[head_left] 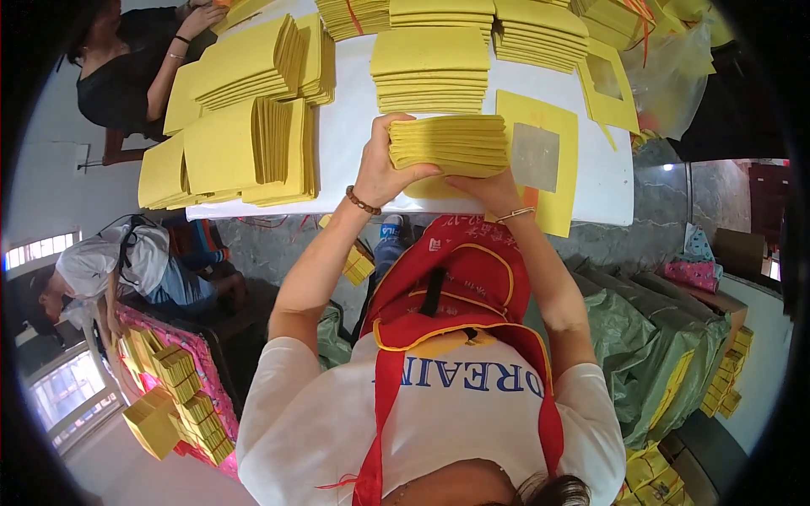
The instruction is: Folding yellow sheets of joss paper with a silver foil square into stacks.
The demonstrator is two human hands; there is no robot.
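Note:
A thick stack of yellow paper envelopes is held above the near edge of the white table. My left hand grips its left end, thumb along the near side. At the lower right, my right hand supports it with the thumb against the near side; most of its fingers are hidden beneath or behind the stack. Just beyond lies another neat yellow stack. A flat yellow sheet with a greyish rectangular panel lies beside my right hand.
More yellow stacks cover the table's left side. A clear plastic bag hangs at the right corner. Another person works at the far left, and a second person is at a pink-covered table. Green wrapped bundles stand right of me.

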